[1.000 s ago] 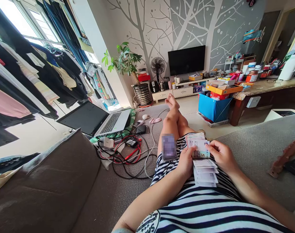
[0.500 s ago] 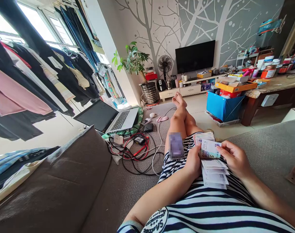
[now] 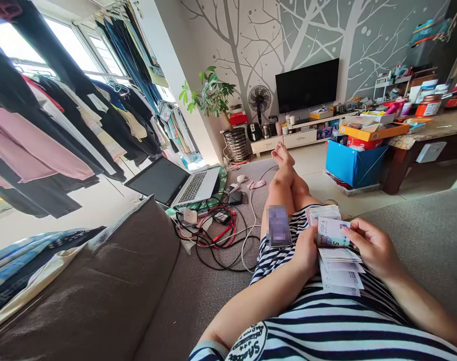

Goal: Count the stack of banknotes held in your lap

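Above my lap, a banknote [image 3: 330,234] with a "5" on it is gripped between my left hand [image 3: 306,253] and my right hand [image 3: 374,246]. My left fingers are closed at its left edge, partly hidden. On the right edge, my right thumb and fingers pinch it. Below hang several fanned paper notes [image 3: 341,276], close to the left hand and resting against the striped clothing [image 3: 326,321]. Another stack of notes [image 3: 328,211] lies just beyond on my lap. A phone [image 3: 279,226], its screen blurred out, rests on my thigh.
On the grey sofa [image 3: 220,293], tangled cables [image 3: 216,240] and an open laptop [image 3: 175,183] sit to my left. Clothes [image 3: 55,135] hang by the window. Rightward stand a blue box [image 3: 354,163] and a crowded table [image 3: 454,123]. A television [image 3: 307,85] faces me.
The view has turned slightly left, so everything appears a little further right. Both hands keep hold of the banknote in nearly the same pose.
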A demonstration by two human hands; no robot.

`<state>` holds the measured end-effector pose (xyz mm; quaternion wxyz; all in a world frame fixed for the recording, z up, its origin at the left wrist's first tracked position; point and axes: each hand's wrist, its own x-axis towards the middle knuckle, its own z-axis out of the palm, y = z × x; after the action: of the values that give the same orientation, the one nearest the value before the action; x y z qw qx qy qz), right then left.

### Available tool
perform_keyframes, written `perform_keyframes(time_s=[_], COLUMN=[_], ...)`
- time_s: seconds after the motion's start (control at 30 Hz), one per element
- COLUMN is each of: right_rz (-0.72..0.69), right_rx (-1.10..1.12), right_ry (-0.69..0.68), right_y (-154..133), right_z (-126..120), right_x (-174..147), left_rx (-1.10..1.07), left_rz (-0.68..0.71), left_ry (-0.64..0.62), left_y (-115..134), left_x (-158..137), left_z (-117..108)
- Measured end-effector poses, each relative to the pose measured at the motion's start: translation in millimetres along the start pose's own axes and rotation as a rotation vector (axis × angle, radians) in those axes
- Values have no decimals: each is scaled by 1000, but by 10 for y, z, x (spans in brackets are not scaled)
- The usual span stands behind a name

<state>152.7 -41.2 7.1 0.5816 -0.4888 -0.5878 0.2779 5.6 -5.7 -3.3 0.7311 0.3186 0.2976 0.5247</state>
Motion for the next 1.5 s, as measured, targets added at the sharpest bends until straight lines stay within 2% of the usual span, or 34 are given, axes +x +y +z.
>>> perform_keyframes(time_s=[0.47,0.67,0.97,1.5], right_rz=[-7,-3,-9,-4], right_rx=[5,10,4,18], right_ry=[18,2,11,12], right_y=[-56,-54,-90,-22], right_z=[13,9,1,-9], right_x=[4,-5,-6,6], left_rx=[3,53,50,39], left_rz=[8,32,3,25], left_ry=[-1,-51,-28,-51], left_y=[23,44,49,36], left_x=[0,5,-7,-10], left_z=[28,16,42,35])
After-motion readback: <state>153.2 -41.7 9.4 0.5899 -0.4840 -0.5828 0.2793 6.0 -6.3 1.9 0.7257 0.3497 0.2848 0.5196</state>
